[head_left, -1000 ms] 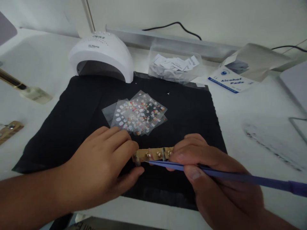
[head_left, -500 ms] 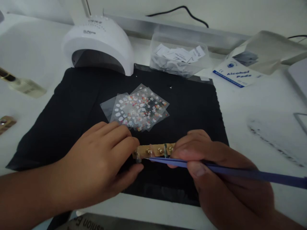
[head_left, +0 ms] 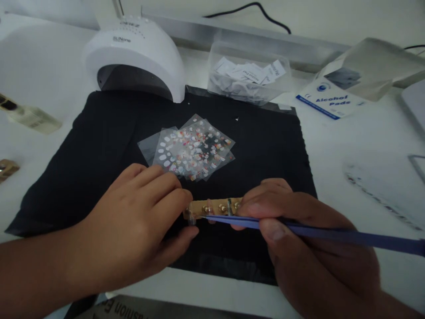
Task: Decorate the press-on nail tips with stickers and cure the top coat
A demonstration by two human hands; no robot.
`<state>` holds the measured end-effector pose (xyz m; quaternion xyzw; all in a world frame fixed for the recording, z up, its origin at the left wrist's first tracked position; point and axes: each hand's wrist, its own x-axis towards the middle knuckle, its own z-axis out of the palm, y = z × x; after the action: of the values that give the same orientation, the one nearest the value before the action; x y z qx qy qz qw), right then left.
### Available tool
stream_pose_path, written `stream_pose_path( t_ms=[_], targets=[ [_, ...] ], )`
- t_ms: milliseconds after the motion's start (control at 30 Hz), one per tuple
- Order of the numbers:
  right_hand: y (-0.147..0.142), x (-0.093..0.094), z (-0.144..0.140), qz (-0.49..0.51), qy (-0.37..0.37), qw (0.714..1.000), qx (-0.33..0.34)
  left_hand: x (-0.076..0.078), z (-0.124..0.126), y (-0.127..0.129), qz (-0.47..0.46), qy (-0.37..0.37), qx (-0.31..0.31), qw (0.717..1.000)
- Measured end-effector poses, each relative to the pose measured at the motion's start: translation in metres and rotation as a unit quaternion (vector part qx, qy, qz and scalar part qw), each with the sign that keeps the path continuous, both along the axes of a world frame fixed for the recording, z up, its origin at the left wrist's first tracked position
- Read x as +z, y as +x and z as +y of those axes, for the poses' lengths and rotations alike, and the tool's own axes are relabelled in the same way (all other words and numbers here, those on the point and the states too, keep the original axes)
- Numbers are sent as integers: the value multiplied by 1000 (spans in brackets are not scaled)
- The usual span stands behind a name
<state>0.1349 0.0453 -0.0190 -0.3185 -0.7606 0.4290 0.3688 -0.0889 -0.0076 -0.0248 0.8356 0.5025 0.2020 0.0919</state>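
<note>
My left hand (head_left: 142, 217) is closed on the left end of a narrow wooden nail stand (head_left: 215, 205) with small gold posts along it. Several clear, tinted false nails (head_left: 210, 209) sit across the strip. In my right hand (head_left: 299, 235) is a pair of blue-purple tweezers (head_left: 318, 231), pinched between thumb and fingers. The tweezers' tips lie at the strip's front edge, near the left-hand nails; whether they grip anything is too small to tell. Fingers of my right hand cover the strip's right end. Overlapping clear sticker sheets (head_left: 195, 150) lie just beyond the strip.
Under the work spreads a black cloth (head_left: 265, 150). At the back stand a white nail lamp (head_left: 139, 53), a clear bin (head_left: 229, 91) of alcohol pad packets and an opened alcohol pads box (head_left: 335, 102). A bottle (head_left: 36, 118) lies to the left.
The tweezers' tips have shifted up very slightly against the strip. Both hands keep almost the same place, and the view has moved a little.
</note>
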Motion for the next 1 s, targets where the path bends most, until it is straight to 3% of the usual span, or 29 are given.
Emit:
stream_pose_path(
  t_ms=[567,1000],
  targets=[
    [-1,1,1,-26,24,999,-4,0,1,1,6,12,7,1000],
    [-1,-2,0,12,3,1000,-5,0,1,-1,3,14,5,1000]
  ],
)
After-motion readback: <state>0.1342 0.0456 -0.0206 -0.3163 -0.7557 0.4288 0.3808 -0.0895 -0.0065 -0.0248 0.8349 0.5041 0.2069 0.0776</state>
